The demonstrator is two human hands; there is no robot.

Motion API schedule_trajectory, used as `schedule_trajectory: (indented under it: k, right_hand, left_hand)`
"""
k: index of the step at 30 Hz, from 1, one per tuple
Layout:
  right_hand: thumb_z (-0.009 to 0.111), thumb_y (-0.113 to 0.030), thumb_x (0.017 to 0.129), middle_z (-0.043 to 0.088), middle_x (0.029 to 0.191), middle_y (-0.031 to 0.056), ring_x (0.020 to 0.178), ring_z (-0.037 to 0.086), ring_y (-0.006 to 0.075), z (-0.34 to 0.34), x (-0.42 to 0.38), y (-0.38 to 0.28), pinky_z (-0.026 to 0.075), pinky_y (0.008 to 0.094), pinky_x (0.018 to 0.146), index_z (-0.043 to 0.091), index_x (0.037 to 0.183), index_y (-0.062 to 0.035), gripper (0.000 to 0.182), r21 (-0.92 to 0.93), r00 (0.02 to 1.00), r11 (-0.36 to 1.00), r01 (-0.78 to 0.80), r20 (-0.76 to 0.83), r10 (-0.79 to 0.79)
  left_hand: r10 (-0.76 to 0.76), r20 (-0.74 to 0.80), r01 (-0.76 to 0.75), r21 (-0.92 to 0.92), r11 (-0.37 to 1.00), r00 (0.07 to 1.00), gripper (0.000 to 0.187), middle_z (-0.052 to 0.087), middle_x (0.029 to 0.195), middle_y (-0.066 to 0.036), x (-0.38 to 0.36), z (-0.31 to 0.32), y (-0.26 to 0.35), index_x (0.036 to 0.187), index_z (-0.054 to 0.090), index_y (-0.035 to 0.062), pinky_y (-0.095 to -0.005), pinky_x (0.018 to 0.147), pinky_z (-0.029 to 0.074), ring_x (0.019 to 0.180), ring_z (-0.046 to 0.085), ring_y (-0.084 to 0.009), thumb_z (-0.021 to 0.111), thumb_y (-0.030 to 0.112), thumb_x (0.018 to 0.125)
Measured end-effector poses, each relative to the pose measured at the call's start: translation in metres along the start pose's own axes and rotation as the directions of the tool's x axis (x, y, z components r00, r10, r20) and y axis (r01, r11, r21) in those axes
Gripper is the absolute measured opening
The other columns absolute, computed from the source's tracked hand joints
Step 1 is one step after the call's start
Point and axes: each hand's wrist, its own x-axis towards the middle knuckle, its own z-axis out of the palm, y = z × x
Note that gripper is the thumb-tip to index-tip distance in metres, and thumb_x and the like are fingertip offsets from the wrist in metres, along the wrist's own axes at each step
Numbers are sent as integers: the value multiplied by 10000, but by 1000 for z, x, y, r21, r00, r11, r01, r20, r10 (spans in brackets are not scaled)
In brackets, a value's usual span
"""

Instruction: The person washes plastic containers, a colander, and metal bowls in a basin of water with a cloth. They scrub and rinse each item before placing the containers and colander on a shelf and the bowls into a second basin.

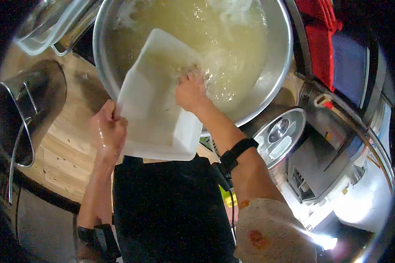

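A white plastic tub (151,114) is tipped into a large round metal pot (278,83), its far end down at the cloudy yellowish liquid (232,48). My left hand (107,129) is closed around the tub's left rim. Reaching over the tub's right side, my right hand (192,93) has its fingers bent down at the liquid, where the surface is stirred and splashing. The fingertips are blurred there, so what they touch, if anything, cannot be made out. White foam floats near the pot's far side.
At left a dark metal piece with a bent wire handle (19,125) lies on the wooden surface (57,153). Clear containers (41,41) stand at upper left. To the right are an oval metal container (298,127) with a ladle bowl inside and a red cloth-like item (318,48).
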Motion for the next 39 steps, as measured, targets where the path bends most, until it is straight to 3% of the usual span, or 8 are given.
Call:
schedule_trajectory:
  k: [5,12,14,18,24,32,35,39]
  right_hand:
    - [529,-214,713,586,934,106,977,500,274,-26,-41,-3,338,489,828,676,733,-48,223,121,832,993,-3,552,-65]
    - [500,-272,741,601,853,151,888,541,316,-69,-97,-21,370,449,810,668,675,-44,291,346,850,938,-31,503,-157]
    - [448,-365,801,602,803,200,810,567,357,-90,-91,-28,374,468,804,648,668,-21,420,406,631,848,-340,767,-115]
    - [404,-587,802,600,797,213,799,574,379,-107,-103,-28,351,490,821,620,822,-9,617,666,657,501,-553,718,-230]
    - [655,-463,654,564,1010,112,1026,498,267,-118,-103,6,331,484,840,568,1015,-31,570,399,719,898,185,568,-400]
    - [635,-230,641,551,1030,140,1030,473,294,-46,-94,4,356,432,832,597,959,-27,379,318,813,943,102,520,-263]
    - [652,-272,648,542,1046,183,1014,488,328,-55,-84,-9,375,440,837,580,962,6,426,489,834,851,-193,538,-120]
    - [683,-389,641,529,1059,201,1018,489,335,-17,-90,-25,370,463,876,536,1036,27,592,565,803,799,-208,565,-190]
  left_hand:
    - [49,16,-49,-18,999,999,91,288,570,-143,-10,19,9,646,366,-25,-278,479,333,519,295,-147,443,-60,613]
    - [26,-50,-27,-9,1000,998,104,272,583,-180,-18,47,27,641,370,-24,-302,483,340,553,223,-280,464,-38,600]
    - [39,-50,-36,53,998,998,101,278,581,-184,-18,48,35,638,371,-25,-307,485,345,549,227,-274,463,-41,600]
    - [217,-14,-213,127,969,976,104,309,572,-189,-7,53,45,643,386,-32,-310,489,349,543,260,-305,474,-46,588]
    - [331,265,-348,16,937,905,134,423,621,-243,30,62,35,713,479,-47,-366,540,395,590,456,-403,504,-32,583]
    - [301,438,-449,287,846,847,156,530,664,-247,58,81,21,769,516,-39,-391,601,436,655,536,-413,536,33,632]
    - [85,-153,-79,44,996,985,175,571,680,-191,25,109,-12,826,523,2,-375,611,448,652,576,-346,553,63,664]
    - [-50,-373,81,68,994,926,190,590,717,-180,-31,176,-28,857,543,-6,-345,653,454,678,592,-290,536,22,670]
